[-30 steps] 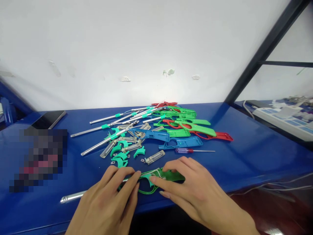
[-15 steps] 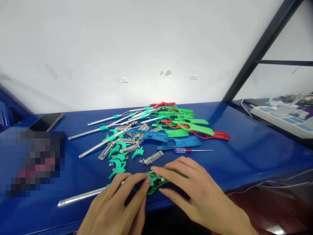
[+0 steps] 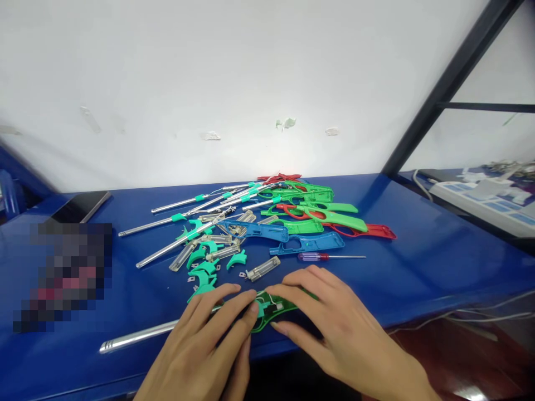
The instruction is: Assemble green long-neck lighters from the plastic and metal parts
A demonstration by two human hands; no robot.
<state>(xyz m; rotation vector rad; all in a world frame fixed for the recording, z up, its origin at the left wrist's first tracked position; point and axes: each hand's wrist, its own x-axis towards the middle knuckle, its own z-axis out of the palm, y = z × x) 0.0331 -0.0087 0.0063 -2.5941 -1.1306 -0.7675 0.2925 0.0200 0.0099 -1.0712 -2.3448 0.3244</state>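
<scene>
At left, a smooth, round metal tube (image 3: 136,337), running under the left hand (image 3: 204,345) — closed over the moulded green half-shell (image 3: 289,308). Inside that open shell: teal trigger (image 3: 262,309) (partly hidden) and small white piece (image 3: 280,306). Then the right hand (image 3: 330,317), gripping the shell's right-hand end, near the front edge — glossy blue surface (image 3: 401,284) stretching rightward.

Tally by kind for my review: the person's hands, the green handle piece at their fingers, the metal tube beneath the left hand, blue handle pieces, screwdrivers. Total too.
Hands: 2 (left hand, right hand)
Green handle piece: 1
Metal tube: 1
Blue handle pieces: 2
Screwdriver: 1
Total: 7
</scene>
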